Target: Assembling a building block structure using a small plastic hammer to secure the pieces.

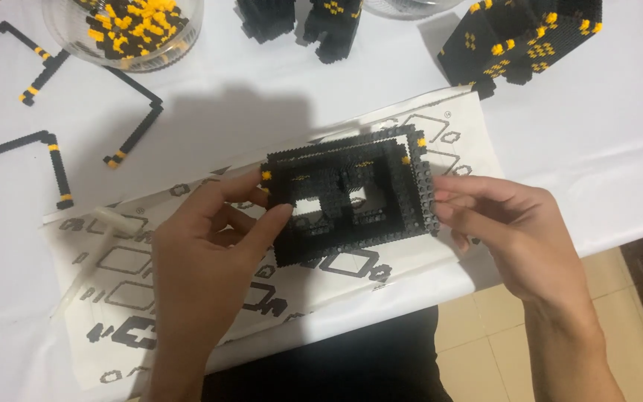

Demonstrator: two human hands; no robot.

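A flat black brick assembly (351, 195) with a few yellow studs and two square openings is held above a printed white sheet (187, 298). My left hand (206, 260) grips its left edge, thumb on top near a yellow stud. My right hand (511, 223) pinches its right edge with the fingertips. Both hands hold the piece slightly tilted over the table.
A clear bowl of black and yellow small bricks (128, 30) stands at the top left. Thin black brick strips (53, 160) lie on the white tablecloth at left. Black and yellow built blocks (522, 41) and two dark pieces (306, 22) stand along the far edge. Tiled floor (485, 342) shows below.
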